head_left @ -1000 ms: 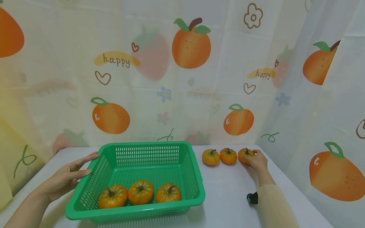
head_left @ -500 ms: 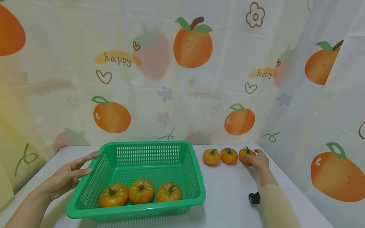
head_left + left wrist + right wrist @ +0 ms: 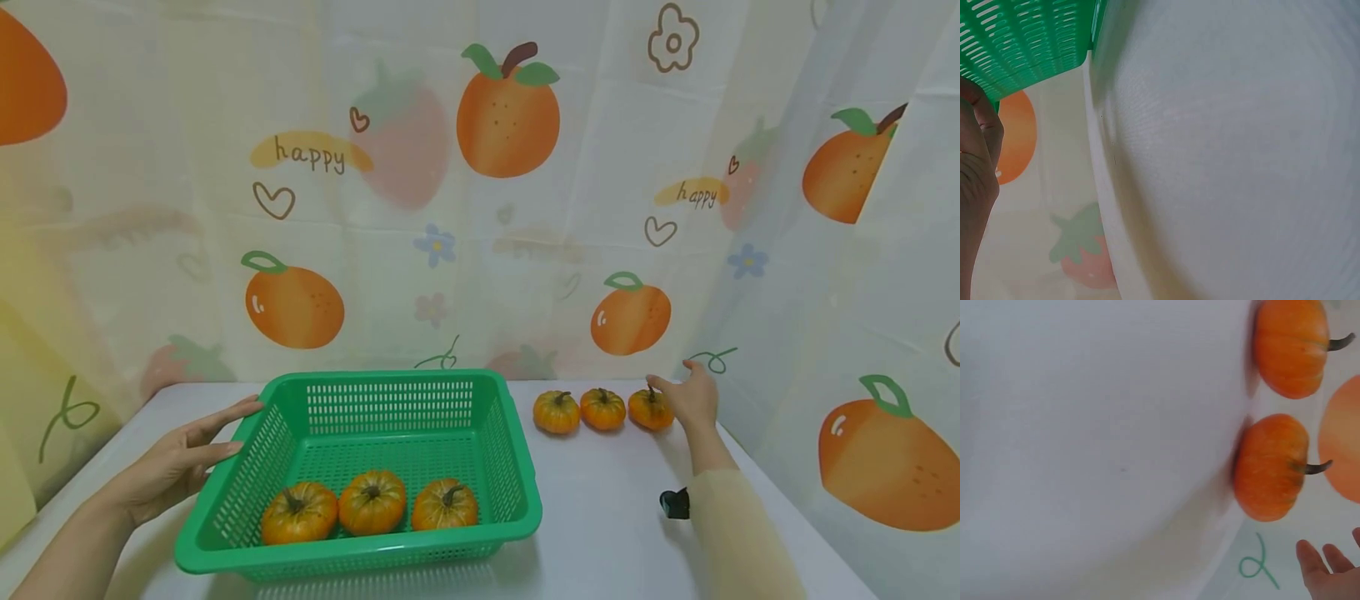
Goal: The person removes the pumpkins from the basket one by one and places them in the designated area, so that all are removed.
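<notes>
Three small orange pumpkins stand in a row at the back right of the table: a left one (image 3: 557, 412), a middle one (image 3: 603, 410) and a right one (image 3: 651, 409). My right hand (image 3: 693, 398) hovers just beside and above the right pumpkin, fingers spread and nothing in them. In the right wrist view its fingertips lie apart from the nearest pumpkin (image 3: 1271, 467). My left hand (image 3: 168, 467) rests its thumb and extended index finger against the left rim of a green plastic basket (image 3: 420, 546). Along the basket's near side sit three more pumpkins (image 3: 371, 503).
A white-covered table (image 3: 592, 517) carries everything. Behind it and on the right hangs a curtain (image 3: 480, 250) printed with fruit. A small dark object (image 3: 675, 503) shows at the right sleeve.
My right hand has let go of the right pumpkin and lifted up and slightly right, fingers spreading. That pumpkin stays at the end of its row. The left hand and basket keep their place.
</notes>
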`<state>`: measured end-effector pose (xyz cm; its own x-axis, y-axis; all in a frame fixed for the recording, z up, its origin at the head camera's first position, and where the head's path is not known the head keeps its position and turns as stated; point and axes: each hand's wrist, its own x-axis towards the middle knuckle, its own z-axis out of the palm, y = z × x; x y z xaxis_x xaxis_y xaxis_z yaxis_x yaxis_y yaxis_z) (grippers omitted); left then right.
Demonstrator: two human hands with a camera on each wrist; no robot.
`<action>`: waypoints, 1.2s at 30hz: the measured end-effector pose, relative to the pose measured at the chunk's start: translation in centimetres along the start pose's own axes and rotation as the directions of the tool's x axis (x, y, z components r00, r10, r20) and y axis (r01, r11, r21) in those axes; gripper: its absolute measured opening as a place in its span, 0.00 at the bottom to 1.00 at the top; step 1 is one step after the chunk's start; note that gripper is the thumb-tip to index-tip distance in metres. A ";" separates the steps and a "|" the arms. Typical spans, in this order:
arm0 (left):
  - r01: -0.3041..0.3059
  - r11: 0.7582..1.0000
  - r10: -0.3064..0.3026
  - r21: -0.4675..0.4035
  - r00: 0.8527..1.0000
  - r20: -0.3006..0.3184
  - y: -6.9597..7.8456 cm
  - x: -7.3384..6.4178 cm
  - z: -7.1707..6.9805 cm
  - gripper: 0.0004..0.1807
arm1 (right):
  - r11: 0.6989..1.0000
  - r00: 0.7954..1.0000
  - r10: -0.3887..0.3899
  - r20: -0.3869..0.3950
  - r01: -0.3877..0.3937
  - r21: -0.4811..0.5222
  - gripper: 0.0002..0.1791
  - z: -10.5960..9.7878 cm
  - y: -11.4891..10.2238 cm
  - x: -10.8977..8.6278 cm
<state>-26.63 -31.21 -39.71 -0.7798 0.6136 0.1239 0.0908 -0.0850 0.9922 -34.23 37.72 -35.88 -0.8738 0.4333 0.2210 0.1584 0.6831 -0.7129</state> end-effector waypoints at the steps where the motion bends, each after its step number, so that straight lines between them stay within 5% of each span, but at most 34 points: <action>1: -0.001 1.000 0.001 -0.002 1.000 0.000 0.0 0.0 0.0 0.31 | 1.000 0.999 0.009 0.046 -0.010 0.014 0.49 -0.3 0.9 1.6; 6: 0.003 1.000 -0.003 -0.005 1.000 -0.001 0.0 0.0 0.0 0.31 | 0.999 0.999 -0.031 -0.013 0.031 0.035 0.44 -0.4 -1.7 0.6; 14: 0.000 1.000 0.000 0.000 1.000 -0.012 0.0 0.0 0.1 0.31 | 0.987 0.990 -0.143 0.015 0.142 0.078 0.43 -0.8 -4.6 0.5; 36: -0.013 1.000 0.013 0.026 1.000 -0.004 0.0 0.0 0.0 0.31 | 0.888 0.902 -0.376 0.212 0.285 0.361 0.40 -0.9 -15.4 -2.2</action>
<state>-26.68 -31.21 -39.74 -0.7810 0.6094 0.1367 0.1167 -0.0727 0.9905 -34.36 26.77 -24.74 -0.9453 0.0088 0.3262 -0.2748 0.5177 -0.8102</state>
